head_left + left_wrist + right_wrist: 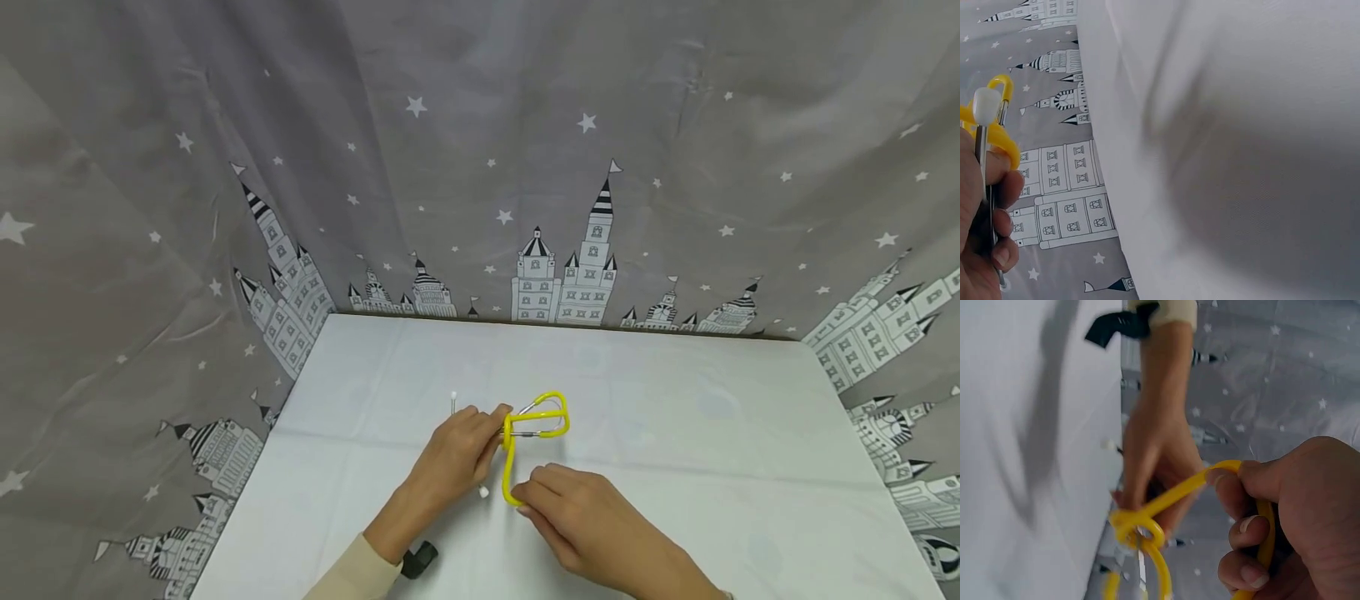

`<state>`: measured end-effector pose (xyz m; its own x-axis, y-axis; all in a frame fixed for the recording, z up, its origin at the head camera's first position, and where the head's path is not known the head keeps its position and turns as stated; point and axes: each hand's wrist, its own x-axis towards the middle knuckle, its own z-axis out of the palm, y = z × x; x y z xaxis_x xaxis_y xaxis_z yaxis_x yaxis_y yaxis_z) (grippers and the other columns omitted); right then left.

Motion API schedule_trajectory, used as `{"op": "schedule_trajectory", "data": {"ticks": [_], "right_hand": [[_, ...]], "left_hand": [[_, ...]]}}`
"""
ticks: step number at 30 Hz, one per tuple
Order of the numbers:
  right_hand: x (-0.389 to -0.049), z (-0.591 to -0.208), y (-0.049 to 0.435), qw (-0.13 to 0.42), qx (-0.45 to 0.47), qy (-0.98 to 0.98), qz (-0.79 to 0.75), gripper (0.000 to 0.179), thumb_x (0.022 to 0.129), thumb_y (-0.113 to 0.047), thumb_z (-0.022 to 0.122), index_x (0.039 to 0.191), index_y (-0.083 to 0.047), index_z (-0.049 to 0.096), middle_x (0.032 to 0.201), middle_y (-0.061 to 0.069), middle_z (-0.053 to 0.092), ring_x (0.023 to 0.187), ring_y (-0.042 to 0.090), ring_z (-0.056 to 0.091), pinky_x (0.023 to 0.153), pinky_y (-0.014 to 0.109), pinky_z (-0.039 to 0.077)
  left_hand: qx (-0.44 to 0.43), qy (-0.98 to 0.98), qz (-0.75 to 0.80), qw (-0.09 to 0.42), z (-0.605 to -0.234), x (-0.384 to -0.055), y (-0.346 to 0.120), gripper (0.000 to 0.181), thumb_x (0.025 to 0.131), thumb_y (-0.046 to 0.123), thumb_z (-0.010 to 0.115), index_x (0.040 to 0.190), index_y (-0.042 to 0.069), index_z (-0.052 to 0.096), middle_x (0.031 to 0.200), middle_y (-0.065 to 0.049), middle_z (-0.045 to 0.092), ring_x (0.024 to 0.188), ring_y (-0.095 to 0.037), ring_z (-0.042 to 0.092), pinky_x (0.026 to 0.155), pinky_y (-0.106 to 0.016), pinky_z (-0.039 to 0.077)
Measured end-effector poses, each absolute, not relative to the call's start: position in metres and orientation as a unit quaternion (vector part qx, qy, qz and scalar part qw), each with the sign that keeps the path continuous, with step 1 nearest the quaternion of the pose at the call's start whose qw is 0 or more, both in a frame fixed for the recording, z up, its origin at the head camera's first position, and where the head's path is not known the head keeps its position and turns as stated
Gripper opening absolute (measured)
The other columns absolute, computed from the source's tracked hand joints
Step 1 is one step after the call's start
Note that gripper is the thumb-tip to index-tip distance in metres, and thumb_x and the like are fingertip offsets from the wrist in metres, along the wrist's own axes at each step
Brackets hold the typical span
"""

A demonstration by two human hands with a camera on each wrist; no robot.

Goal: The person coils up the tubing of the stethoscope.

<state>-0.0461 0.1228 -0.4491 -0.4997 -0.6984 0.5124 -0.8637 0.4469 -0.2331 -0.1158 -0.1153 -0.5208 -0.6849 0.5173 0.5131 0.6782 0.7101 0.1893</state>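
My left hand [457, 450] grips a thin metal rod [983, 156] with a white knob at its end; white knobs show on both sides of the hand in the head view. At its fingertips are yellow carabiners [553, 414] with silver gates, linked together and pointing right. My right hand [585, 517] holds the bent lower end of another yellow carabiner [509, 467], its fingers curled round it in the right wrist view. That one's upper end meets the linked ones in a yellow loop [1138, 528] by the left fingers. Part of the rod is hidden in the left palm.
A white-covered table [675, 417] lies under both hands. Behind and beside it hangs a grey curtain [465, 167] with printed castles and stars. A black device [420, 559] sits at the left wrist.
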Motion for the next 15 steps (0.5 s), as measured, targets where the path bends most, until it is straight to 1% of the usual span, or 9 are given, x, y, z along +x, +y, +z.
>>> {"op": "schedule_trajectory", "data": {"ticks": [3, 5, 7, 10, 15], "right_hand": [[-0.056, -0.442, 0.131, 0.183, 0.449, -0.843, 0.232, 0.010, 0.108, -0.019, 0.065, 0.114, -0.016, 0.072, 0.099, -0.011, 0.067, 0.089, 0.002, 0.064, 0.080, 0.018, 0.057], [-0.065, -0.436, 0.137, 0.191, 0.433, -0.851, 0.229, 0.009, 0.106, -0.017, 0.068, 0.114, -0.015, 0.073, 0.101, -0.010, 0.070, 0.093, 0.005, 0.068, 0.082, 0.023, 0.060], [-0.075, -0.432, 0.142, 0.193, 0.416, -0.860, 0.223, 0.010, 0.102, -0.015, 0.072, 0.112, -0.015, 0.073, 0.100, -0.009, 0.071, 0.091, 0.005, 0.067, 0.080, 0.024, 0.061], [-0.089, -0.428, 0.147, 0.182, 0.394, -0.873, 0.223, 0.014, 0.098, -0.011, 0.078, 0.110, -0.017, 0.073, 0.097, -0.009, 0.071, 0.086, 0.004, 0.064, 0.076, 0.024, 0.060], [-0.107, -0.431, 0.151, 0.156, 0.371, -0.889, 0.218, 0.010, 0.100, -0.014, 0.076, 0.108, -0.018, 0.073, 0.096, -0.010, 0.071, 0.084, 0.004, 0.062, 0.075, 0.025, 0.060]], "left_hand": [[-0.346, -0.897, -0.170, 0.215, -0.522, -0.114, -0.111, 0.039, 0.097, 0.016, 0.081, 0.134, 0.013, 0.069, 0.090, 0.006, 0.076, 0.075, -0.010, 0.056, 0.068, -0.023, 0.048], [-0.362, -0.893, -0.160, 0.217, -0.523, -0.112, -0.109, 0.040, 0.096, 0.017, 0.083, 0.133, 0.012, 0.069, 0.089, 0.006, 0.076, 0.076, -0.011, 0.058, 0.069, -0.024, 0.050], [-0.380, -0.886, -0.150, 0.219, -0.522, -0.109, -0.106, 0.042, 0.094, 0.016, 0.084, 0.132, 0.012, 0.069, 0.089, 0.006, 0.075, 0.077, -0.010, 0.059, 0.070, -0.024, 0.052], [-0.399, -0.880, -0.138, 0.216, -0.522, -0.104, -0.102, 0.043, 0.093, 0.017, 0.086, 0.132, 0.013, 0.069, 0.087, 0.008, 0.072, 0.076, -0.009, 0.057, 0.070, -0.022, 0.050], [-0.437, -0.869, -0.115, 0.204, -0.522, -0.094, -0.096, 0.037, 0.096, 0.021, 0.083, 0.131, 0.013, 0.071, 0.086, 0.011, 0.072, 0.075, -0.006, 0.051, 0.070, -0.018, 0.047]]}}
